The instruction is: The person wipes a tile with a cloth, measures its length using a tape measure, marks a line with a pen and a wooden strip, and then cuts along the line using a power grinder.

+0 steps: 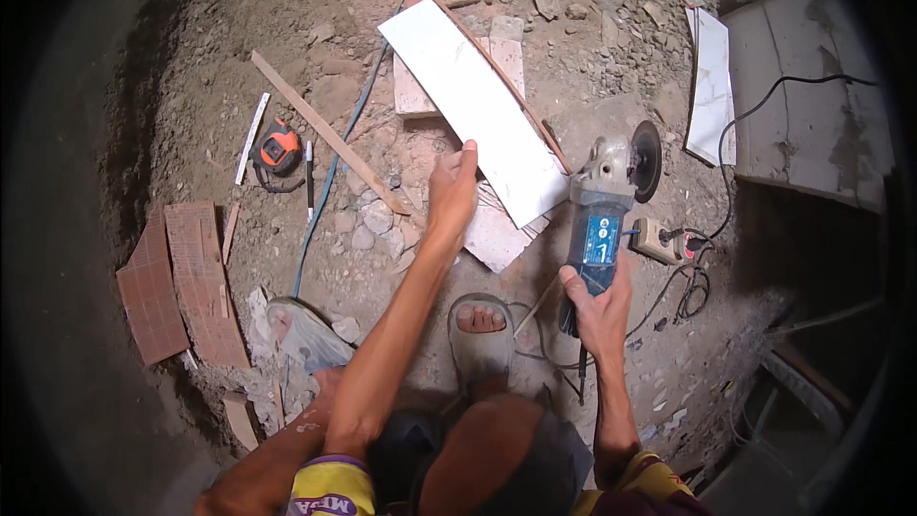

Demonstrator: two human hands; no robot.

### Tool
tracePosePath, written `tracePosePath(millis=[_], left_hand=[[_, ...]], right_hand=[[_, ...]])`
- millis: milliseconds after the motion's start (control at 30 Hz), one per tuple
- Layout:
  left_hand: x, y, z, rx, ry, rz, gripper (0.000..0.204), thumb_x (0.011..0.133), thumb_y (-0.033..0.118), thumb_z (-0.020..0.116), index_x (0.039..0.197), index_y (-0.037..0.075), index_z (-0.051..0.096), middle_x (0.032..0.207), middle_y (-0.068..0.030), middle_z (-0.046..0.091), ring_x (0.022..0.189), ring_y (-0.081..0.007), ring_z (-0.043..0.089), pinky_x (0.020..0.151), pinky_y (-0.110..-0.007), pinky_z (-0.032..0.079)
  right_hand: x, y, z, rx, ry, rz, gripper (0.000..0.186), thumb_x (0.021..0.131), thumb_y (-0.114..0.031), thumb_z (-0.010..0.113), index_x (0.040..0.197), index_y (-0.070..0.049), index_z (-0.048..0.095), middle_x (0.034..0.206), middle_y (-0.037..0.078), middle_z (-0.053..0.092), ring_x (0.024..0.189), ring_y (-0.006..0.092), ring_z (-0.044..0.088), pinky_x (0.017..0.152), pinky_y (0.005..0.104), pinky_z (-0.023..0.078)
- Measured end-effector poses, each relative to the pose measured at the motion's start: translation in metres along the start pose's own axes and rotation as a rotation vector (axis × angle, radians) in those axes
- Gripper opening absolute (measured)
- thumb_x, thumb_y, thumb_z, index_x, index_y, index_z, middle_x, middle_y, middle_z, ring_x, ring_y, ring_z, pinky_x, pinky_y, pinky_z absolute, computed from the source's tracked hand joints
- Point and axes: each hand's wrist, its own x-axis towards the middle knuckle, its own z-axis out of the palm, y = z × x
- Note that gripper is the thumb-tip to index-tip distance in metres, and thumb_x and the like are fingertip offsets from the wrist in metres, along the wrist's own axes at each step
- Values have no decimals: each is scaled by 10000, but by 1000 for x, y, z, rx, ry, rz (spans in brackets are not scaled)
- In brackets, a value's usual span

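Observation:
My left hand [454, 191] is closed on the near left edge of a long white tile [478, 110], thumb at its edge and the other fingers partly hidden. Pinkish tile slabs [492, 239] lie beneath the white tile, along with a pale block [413, 91]. In my right hand [602, 311] is a blue and grey angle grinder [597, 229], gripped round its body. Its dark disc [648, 162] stands to the right of the grinder head, apart from the white tile. Whether the disc is turning I cannot tell.
An orange and black tape measure [279, 147], a marker [309, 180] and a wooden strip [330, 132] lie left. Brown tile pieces [205, 282] are farther left. A power socket block [659, 241] with cables sits right, below another white tile [710, 86]. Rubble covers the ground.

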Motion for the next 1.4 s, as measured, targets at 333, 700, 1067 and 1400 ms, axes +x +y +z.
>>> tracePosePath(millis=[333, 700, 1067, 1400], left_hand=[[-30, 40, -24, 305, 343, 260, 391, 1150, 294, 486, 1148, -58, 656, 995, -137, 694, 882, -207, 646, 816, -356, 509], [-59, 158, -125, 233, 608, 542, 374, 1164, 294, 508, 1105, -40, 667, 894, -38, 646, 814, -96, 558, 739, -283, 460], [-61, 158, -180, 143, 724, 524, 420, 1165, 327, 520, 1159, -69, 661, 939, -38, 644, 840, -107, 563, 784, -282, 481], [-38, 153, -190, 117, 708, 508, 419, 1164, 321, 516, 1157, -74, 657, 999, -54, 619, 916, -139, 533, 853, -311, 460]], right_hand=[[15, 1, 5, -138, 202, -120, 549, 938, -267, 847, 1310, 44, 591, 1022, 153, 716, 894, 235, 670, 854, 368, 544], [24, 7, 70, -378, 180, -290, 637, 905, -220, 849, 1425, 7, 559, 1220, 276, 654, 1107, 471, 664, 948, 505, 537], [25, 20, 94, -543, 160, -393, 706, 939, -216, 822, 1497, 34, 470, 1324, 327, 580, 1193, 518, 586, 1014, 541, 490], [24, 8, 90, -476, 104, -294, 780, 897, -228, 850, 1501, 43, 437, 1316, 311, 571, 1217, 516, 594, 1012, 534, 499]])
